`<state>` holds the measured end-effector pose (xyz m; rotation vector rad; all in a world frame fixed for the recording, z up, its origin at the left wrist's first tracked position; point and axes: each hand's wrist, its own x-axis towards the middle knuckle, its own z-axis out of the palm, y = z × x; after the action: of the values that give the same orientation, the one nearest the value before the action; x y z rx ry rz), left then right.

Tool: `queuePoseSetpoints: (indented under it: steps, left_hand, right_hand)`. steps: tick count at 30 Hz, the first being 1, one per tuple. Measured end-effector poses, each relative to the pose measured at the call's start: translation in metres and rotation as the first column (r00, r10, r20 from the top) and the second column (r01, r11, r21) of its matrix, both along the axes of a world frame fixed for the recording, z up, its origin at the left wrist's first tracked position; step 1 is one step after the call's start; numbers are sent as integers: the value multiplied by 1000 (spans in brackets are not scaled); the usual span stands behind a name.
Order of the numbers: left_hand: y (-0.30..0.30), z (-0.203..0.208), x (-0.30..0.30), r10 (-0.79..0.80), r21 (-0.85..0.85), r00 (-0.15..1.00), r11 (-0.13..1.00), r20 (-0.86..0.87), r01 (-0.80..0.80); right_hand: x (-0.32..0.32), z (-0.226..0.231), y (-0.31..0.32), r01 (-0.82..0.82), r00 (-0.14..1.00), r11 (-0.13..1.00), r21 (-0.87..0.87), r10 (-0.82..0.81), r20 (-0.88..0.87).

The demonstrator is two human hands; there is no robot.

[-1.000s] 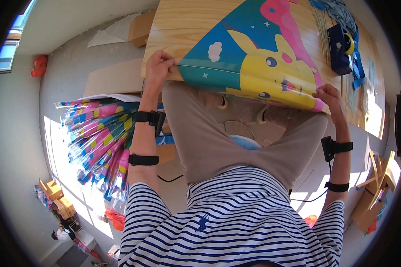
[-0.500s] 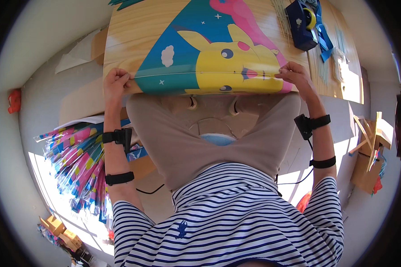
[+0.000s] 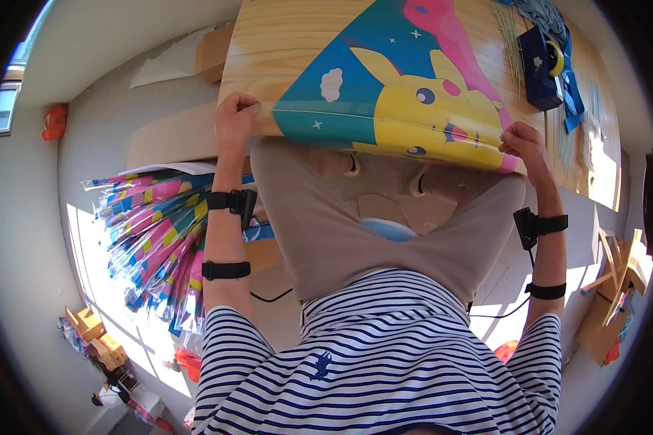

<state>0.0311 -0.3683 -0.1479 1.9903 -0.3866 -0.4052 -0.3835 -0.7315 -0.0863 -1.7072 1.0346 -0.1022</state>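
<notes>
A printed kite sail (image 3: 326, 119) in teal, yellow and pink lies across the table's near edge, its front part bending down over it. A thin pale strand (image 3: 413, 122), string or slim rod, runs crosswise over the sail. My left hand (image 3: 234, 119) is closed in a pinch just off the sail's left corner, in line with the strand. At the right edge my right hand (image 3: 526, 145) pinches the strand's other end, its fingertips over the sail. What exactly sits between the fingertips is too small to see clearly.
On the wooden table (image 3: 268, 54), at the far right, stands a dark blue tape dispenser (image 3: 540, 72) beside thin sticks (image 3: 511, 47) and blue ribbon (image 3: 573, 101). Plastic-wrapped colourful bundles (image 3: 152, 239) are at my left. A cardboard box with wood strips (image 3: 606, 304) stands right.
The whole view has swung, so everything sits further right. The sail's near edge now slants down to the right. My left hand is slightly farther from the sail's corner; both hands stay pinched.
</notes>
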Motion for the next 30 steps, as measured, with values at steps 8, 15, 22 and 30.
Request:
queuePoseSetpoints:
  steps: [8,15,22,30]
  left_hand:
    - [-4,-5,-4,26,101,992,994,120,-38]
    - [-12,-3,-5,16,178,987,983,157,-44]
    - [-14,-2,-7,17,183,990,982,138,-42]
    - [-15,-6,-5,9,214,988,976,153,-42]
  right_hand:
    - [1,8,-4,-20,999,1000,3,20,-39]
    - [-2,8,-6,-34,998,999,4,34,-61]
    - [-3,8,-3,-36,998,999,10,36,-44]
    - [-3,8,-2,-24,999,1000,15,24,-43]
